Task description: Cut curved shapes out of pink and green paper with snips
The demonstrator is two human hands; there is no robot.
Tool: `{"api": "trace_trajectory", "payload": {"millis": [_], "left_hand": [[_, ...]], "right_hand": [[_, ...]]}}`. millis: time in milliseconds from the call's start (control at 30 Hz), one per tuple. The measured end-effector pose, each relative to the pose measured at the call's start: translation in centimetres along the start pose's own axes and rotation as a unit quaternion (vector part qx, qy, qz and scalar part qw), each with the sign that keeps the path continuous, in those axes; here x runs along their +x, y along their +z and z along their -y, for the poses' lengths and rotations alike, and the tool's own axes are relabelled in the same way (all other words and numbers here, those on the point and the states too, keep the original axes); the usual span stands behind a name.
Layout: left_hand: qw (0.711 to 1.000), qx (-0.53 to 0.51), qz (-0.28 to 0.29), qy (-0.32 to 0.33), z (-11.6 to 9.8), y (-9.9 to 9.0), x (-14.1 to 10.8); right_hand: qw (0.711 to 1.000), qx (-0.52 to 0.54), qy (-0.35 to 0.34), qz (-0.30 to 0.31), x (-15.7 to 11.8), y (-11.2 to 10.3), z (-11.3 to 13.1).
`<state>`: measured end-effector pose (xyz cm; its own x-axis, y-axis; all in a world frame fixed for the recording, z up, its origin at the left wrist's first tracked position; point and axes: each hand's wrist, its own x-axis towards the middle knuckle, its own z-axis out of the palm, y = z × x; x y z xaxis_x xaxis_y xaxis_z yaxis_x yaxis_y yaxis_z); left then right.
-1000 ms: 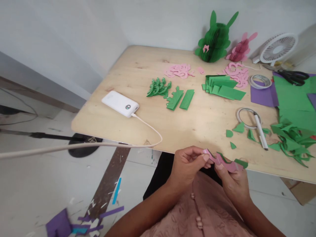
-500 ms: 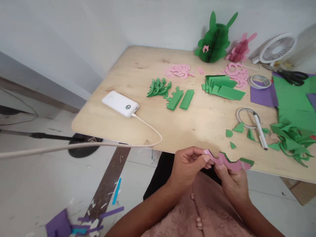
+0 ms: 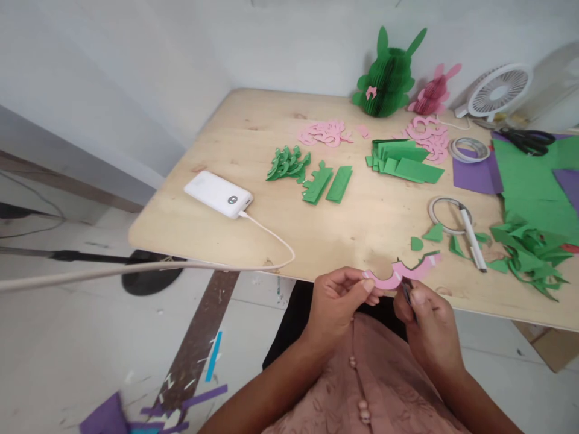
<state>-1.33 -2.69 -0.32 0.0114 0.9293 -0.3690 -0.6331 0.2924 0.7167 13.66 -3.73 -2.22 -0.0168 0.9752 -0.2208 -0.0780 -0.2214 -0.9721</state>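
Observation:
A wavy pink paper strip [image 3: 386, 282] with green paper behind it is held over the table's front edge. My left hand [image 3: 337, 301] pinches its left end between thumb and fingers. My right hand [image 3: 429, 319] is closed around a small dark narrow tool [image 3: 409, 292], whose tip meets the strip's lower edge near the middle; the fingers hide most of it, so I cannot tell its exact kind. The strip's right end stands free above the tabletop. Small green paper scraps [image 3: 417, 243] lie just beyond it.
On the wooden table [image 3: 253, 241] lie a white power bank [image 3: 219, 194] with a cable, folded green pieces [image 3: 409, 161], pink cutouts [image 3: 324, 133], tape rolls [image 3: 469, 150], a white pen [image 3: 473, 240] and black-handled scissors [image 3: 528, 140]. Paper bunnies [image 3: 384, 83] and a fan [image 3: 500, 90] stand behind.
My right hand has let go of the strip's right part and moved slightly down; the dark tool now shows in it. The strip has tilted up, and the view has shifted slightly.

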Motion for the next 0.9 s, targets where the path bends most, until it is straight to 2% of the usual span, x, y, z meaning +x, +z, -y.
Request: {"api": "trace_trajectory", "payload": {"millis": [133, 267, 433, 900], "left_hand": [[1.0, 0.015, -0.006, 0.007, 0.5, -0.4, 0.3], [0.999, 0.028, -0.025, 0.02, 0.6, -0.5, 0.3], [0.997, 0.047, -0.051, 0.036, 0.2, -0.3, 0.0], [0.997, 0.061, -0.043, 0.008, 0.2, -1.0, 0.0]], "right_hand": [[0.989, 0.141, 0.042, -0.003, 0.3, 1.5, 0.6], [0.977, 0.191, 0.083, -0.037, 0.6, 3.4, 1.6], [0.973, 0.202, 0.101, -0.054, 0.9, 4.7, 2.2], [0.969, 0.204, 0.124, -0.057, 1.2, 5.1, 1.9]]}}
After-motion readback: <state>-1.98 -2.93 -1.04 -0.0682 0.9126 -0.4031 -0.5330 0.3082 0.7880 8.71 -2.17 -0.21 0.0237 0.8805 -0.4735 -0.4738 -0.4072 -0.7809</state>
